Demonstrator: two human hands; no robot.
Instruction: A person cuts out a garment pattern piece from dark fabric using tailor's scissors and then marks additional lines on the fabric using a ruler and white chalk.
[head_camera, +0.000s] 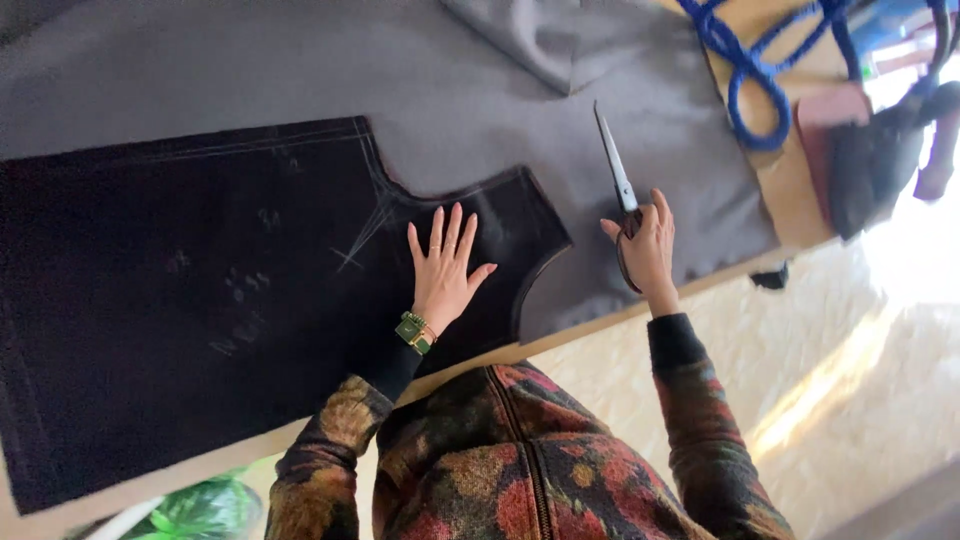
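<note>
Black cut fabric piece (200, 290), chalk-marked, fills left of frame; left hand (445, 268) lies flat on its right end, fingers spread. Right hand (648, 245), centre-right, grips scissors (618, 180), blades pointing up-frame over grey cloth (450, 90). Wooden table (780, 190). Blue cord (750, 70) upper right. Pale floor (800, 360) lower right.

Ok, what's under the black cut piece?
Grey cloth shows around the black piece, on a wooden table. The left hand presses on top. How far the grey reaches beneath is hidden.
</note>
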